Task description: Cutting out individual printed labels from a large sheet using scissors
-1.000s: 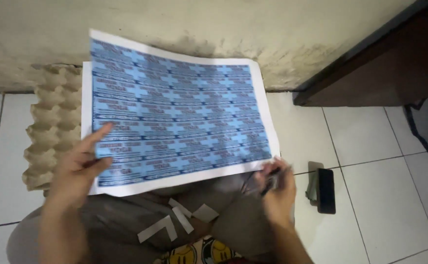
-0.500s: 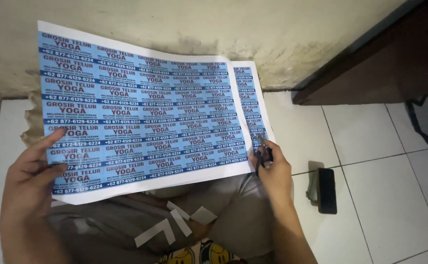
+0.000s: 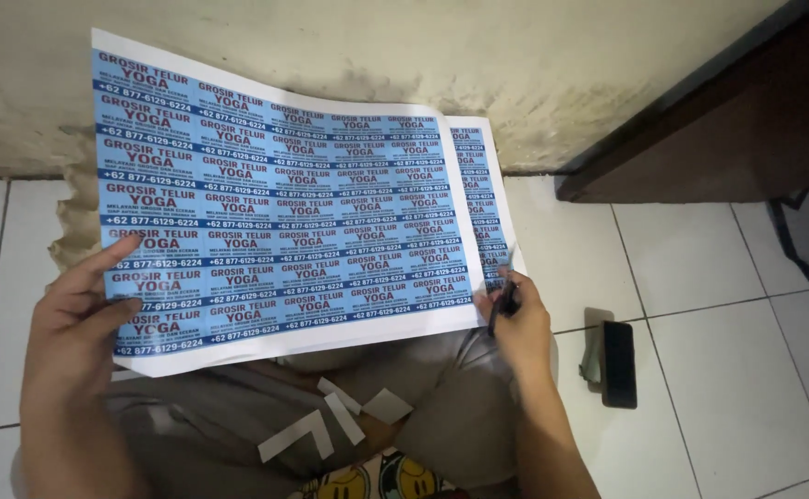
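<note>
White floor tiles with dark grout ran under a stained, cream plaster wall across the top of the frame. At lower left, the left hand had its fingers spread slightly apart and its thumb pressed on the face of a large white paper sheet printed with rows of small blue labels, pinching that sheet's left edge. At lower centre-right, the right hand had its fingers curled together, clamping both a thin dark pen and the sheet's lower right corner. That sheet filled the upper left and centre of the frame, tilted, with a second matching sheet peeking out behind its right edge. Below the sheets, white paper strips lay on the person's grey-clad lap. A black phone lay on the tiles right of the right hand. A dark wooden furniture edge occupied the upper right.
</note>
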